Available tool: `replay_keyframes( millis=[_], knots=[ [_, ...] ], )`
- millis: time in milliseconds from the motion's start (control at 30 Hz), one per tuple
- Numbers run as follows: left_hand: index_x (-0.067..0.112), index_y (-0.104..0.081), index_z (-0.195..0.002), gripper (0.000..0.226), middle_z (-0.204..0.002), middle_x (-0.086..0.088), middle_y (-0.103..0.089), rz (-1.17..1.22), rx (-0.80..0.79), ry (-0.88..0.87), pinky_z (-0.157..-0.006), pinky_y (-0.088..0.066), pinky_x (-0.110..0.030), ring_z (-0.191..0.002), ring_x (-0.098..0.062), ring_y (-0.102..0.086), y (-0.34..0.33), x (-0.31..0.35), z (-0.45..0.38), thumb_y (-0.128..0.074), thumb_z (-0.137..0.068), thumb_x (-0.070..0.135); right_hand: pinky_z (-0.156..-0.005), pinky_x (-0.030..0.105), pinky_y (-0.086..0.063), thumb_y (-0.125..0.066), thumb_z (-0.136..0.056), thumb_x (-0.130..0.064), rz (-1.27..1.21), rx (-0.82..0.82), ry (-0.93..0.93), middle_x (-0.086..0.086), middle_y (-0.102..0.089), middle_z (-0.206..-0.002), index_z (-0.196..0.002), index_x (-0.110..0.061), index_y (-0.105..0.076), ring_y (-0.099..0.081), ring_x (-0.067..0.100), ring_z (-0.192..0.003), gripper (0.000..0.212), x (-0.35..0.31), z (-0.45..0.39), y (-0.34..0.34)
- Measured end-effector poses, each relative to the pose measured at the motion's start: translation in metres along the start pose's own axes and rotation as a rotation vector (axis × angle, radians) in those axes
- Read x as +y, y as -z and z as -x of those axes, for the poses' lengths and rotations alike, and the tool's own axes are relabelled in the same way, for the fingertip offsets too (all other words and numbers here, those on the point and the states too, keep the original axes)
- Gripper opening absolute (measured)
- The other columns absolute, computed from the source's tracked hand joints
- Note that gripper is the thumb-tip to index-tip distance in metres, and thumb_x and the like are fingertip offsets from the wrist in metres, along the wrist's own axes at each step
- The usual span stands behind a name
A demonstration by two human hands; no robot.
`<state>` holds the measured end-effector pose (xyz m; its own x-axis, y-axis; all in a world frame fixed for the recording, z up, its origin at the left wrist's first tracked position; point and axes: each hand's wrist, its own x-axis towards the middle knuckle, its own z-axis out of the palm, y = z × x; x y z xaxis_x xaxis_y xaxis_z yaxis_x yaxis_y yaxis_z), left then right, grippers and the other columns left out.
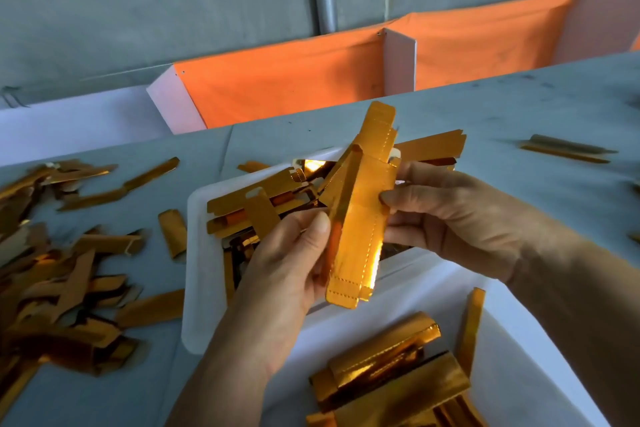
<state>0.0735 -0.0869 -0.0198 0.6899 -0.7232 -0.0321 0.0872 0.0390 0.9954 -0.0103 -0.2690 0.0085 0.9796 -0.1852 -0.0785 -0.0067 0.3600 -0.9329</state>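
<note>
A long, shiny gold carton blank [360,218], partly folded with perforated crease lines, stands tilted upright above a white tray [201,253]. My left hand [287,260] grips its lower left edge, thumb on the front. My right hand [446,215] pinches its right side near the middle, fingers curled behind it. The tray under my hands holds several more flat gold blanks [256,208].
A heap of gold blanks [62,270] covers the grey table [519,107] at the left. Folded gold pieces [391,378] lie in a white container at the bottom right. One gold piece [564,149] lies far right. Orange cloth bins [284,80] line the table's far edge.
</note>
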Motion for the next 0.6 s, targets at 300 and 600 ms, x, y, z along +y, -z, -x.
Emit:
replay_keyframes(
  millis=[300,600],
  knots=[
    [0.005,-0.066,-0.115,0.054,-0.108,-0.015,-0.065,0.482,-0.177,0.178,-0.078,-0.055,-0.033,-0.094,-0.024,-0.061,0.006,0.006,-0.003,-0.082,-0.067,0.026,-0.065,0.024,-0.056,-0.059,-0.08,-0.005,-0.025,-0.018,0.024,0.014,-0.072,-0.095,-0.111,-0.005,-0.067,-0.07,0.018,-0.08,0.032,0.011,-0.004,-0.004],
    [-0.002,-0.064,-0.106,0.038,-0.093,-0.015,-0.066,0.445,-0.102,0.147,-0.071,-0.054,-0.033,-0.08,-0.022,-0.063,0.004,0.002,-0.005,-0.066,-0.076,0.021,-0.069,0.026,-0.056,-0.049,-0.092,0.002,0.058,-0.048,0.022,0.009,-0.072,-0.093,-0.113,-0.006,-0.065,-0.071,0.021,-0.086,0.028,0.015,-0.002,-0.015]
  ],
)
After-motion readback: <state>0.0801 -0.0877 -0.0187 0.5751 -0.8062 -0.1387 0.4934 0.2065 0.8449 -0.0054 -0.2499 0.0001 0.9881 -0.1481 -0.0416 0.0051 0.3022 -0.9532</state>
